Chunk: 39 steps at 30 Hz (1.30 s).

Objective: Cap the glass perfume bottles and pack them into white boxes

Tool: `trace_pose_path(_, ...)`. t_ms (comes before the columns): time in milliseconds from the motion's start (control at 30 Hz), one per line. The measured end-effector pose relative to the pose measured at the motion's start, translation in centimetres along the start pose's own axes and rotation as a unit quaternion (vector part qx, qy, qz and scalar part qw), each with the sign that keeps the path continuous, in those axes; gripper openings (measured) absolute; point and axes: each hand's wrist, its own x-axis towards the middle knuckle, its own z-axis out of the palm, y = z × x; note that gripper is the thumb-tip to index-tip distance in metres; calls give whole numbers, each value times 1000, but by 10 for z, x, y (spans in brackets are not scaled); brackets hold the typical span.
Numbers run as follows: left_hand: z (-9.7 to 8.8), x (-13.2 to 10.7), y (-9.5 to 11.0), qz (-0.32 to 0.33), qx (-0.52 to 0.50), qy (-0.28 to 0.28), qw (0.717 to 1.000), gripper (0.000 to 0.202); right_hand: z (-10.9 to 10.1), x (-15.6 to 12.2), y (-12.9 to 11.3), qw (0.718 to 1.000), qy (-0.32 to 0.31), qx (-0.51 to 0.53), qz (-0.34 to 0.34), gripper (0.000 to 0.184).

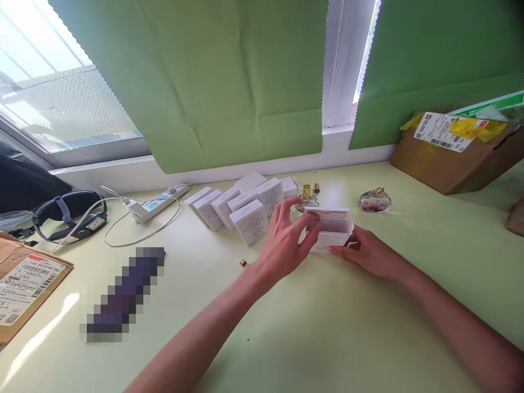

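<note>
A small white carton [327, 240] with printing on its front stands on the table with its top flaps raised. My right hand [362, 248] grips it from the right, thumb in front. At its left end, the thumb and a finger of my left hand [286, 232] close on the edge by the flap; the other fingers are bent above. Just behind my left hand is a glass perfume bottle [302, 208] with a gold neck, partly hidden. A second, rounded perfume bottle [374, 201] lies farther right. One gold cap [316, 188] sits behind the carton, another gold cap [243, 262] left of my wrist.
Several white boxes [249, 221] lean in a cluster at the back. Leftward are a power strip [158, 204] with a cable, a black headband device [69, 215], a blurred dark object [125, 295] and a parcel [30, 284]. A cardboard box [450, 158] stands back right.
</note>
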Motion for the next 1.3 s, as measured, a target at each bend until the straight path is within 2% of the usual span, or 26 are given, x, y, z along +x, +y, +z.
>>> trace_pose_path(67, 4, 0, 0, -28, -75, -15, 997, 18, 0, 2, 3, 1000, -9, 13, -3, 52)
trace_pose_path(167, 11, -3, 1, -62, -142, 9, 988, 19, 0, 4, 7, 1000, -20, 21, -11, 54)
trace_pose_path(267, 21, -10, 2, -85, -152, 49, 984, 23, -9, 3, 11, 998, -54, 29, 2, 62)
trace_pose_path(367, 35, -24, 0, -65, -170, 133, 974, 25, -26, -2, 15, 993, -91, 66, 23, 72)
trace_pose_path(400, 39, -28, -1, -40, -176, 169, 969, 24, -33, -3, 16, 994, -77, 74, 18, 70)
trace_pose_path(467, 47, -37, -4, 19, -178, 210, 961, 25, -43, 2, 19, 997, 3, 70, -13, 58)
trace_pose_path(533, 52, -42, -6, 62, -174, 215, 959, 27, -48, 15, 20, 992, 105, 48, -49, 44)
trace_pose_path(567, 52, -43, -6, 75, -173, 212, 959, 29, -49, 25, 19, 988, 135, 37, -59, 39)
trace_pose_path(633, 52, -43, -6, 87, -175, 208, 959, 31, -45, 50, 15, 984, 162, 2, -77, 36)
trace_pose_path(733, 52, -42, -6, 83, -179, 207, 958, 32, -35, 87, 5, 984, 148, -33, -90, 41)
trace_pose_path(867, 53, -43, -7, 36, -187, 205, 960, 30, -21, 114, -4, 989, 103, -69, -79, 53)
trace_pose_path(1033, 45, -32, -9, -93, -203, 204, 953, 24, -16, 118, -9, 986, 102, -112, -65, 50)
trace_pose_path(1167, 30, -15, -9, -147, -217, 188, 947, 24, -25, 114, -19, 983, 121, -133, -45, 42)
trace_pose_path(1300, 22, -7, -13, -189, -221, 162, 943, 23, -46, 96, -42, 977, 163, -137, -24, 39)
